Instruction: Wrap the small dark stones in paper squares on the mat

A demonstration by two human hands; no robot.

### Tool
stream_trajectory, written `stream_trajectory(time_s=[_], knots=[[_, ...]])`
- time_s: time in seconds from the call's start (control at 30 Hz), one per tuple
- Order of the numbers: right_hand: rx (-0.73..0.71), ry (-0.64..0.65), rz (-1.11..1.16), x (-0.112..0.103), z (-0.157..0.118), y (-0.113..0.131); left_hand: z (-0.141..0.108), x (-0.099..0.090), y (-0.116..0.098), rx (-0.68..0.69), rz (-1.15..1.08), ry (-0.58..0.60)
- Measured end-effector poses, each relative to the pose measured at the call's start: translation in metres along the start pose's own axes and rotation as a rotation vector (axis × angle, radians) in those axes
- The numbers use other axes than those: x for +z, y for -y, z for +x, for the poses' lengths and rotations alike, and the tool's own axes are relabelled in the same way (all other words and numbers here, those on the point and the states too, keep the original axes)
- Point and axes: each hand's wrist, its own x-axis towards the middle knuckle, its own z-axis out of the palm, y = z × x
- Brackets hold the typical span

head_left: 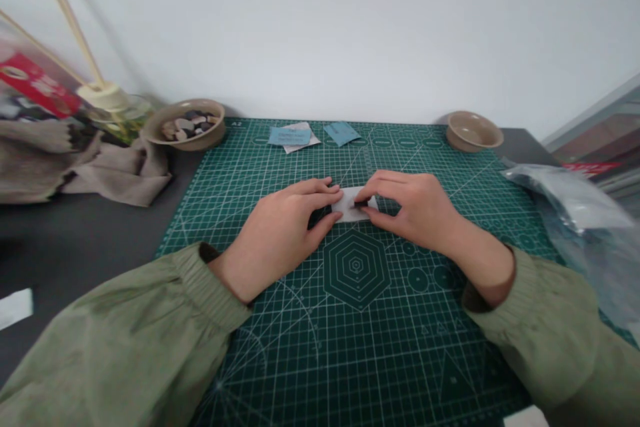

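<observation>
A small white piece, like paper or cloth, lies flat on the green cutting mat. At its left edge, the fingertips and thumb of my left hand press on it. My right hand is over its right side, pinching a small dark object between thumb and fingers, against the white surface. The dark object is mostly hidden by my fingers, and its exact kind cannot be made out.
Blue packets lie at the mat's back edge. A bowl of stones stands back left, beside a reed diffuser and beige cloth. Another bowl is back right; a clear plastic bag lies at the right.
</observation>
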Motion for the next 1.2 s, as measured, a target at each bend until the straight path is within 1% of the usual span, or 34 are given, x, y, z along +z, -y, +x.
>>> stream_trajectory(time_s=[0.17, 0.27, 0.43, 0.53, 0.67, 0.73, 0.83, 0.97, 1.13, 1.2], knots=[[-0.005, -0.01, -0.051, 0.0005, -0.0004, -0.0004, 0.0001, 0.0, 0.0003, 0.011, 0.003, -0.002], [-0.018, 0.002, -0.023, 0.0013, 0.0005, -0.0005, -0.0003, 0.0004, 0.0007, -0.003, 0.002, 0.0], [0.002, -0.023, -0.033, 0.0015, 0.0005, -0.0013, -0.0004, 0.0003, 0.0004, 0.01, -0.007, -0.006], [-0.012, 0.0, -0.019, -0.0007, -0.0006, -0.0018, -0.0001, -0.0003, 0.0, 0.001, 0.003, -0.007], [0.032, -0.017, -0.008, -0.0031, -0.0032, -0.003, -0.0002, -0.0004, 0.0001, 0.003, -0.014, 0.007], [0.019, -0.025, -0.018, -0.002, -0.0029, -0.0025, -0.0003, -0.0002, 0.0003, 0.009, -0.009, 0.007], [-0.014, 0.003, -0.017, -0.0002, -0.0012, -0.0013, -0.0004, -0.0004, 0.0003, 0.011, -0.002, 0.001], [0.018, -0.01, -0.018, 0.0003, -0.0002, 0.0, -0.0007, -0.0011, -0.0003, 0.014, -0.016, 0.006], [-0.024, -0.006, -0.024, 0.0014, 0.0001, -0.0008, -0.001, -0.0002, 0.0002, 0.001, 0.015, 0.007], [-0.01, -0.007, -0.019, 0.0013, -0.0004, -0.0019, -0.0007, 0.0007, 0.0009, 0.002, 0.004, 0.016]])
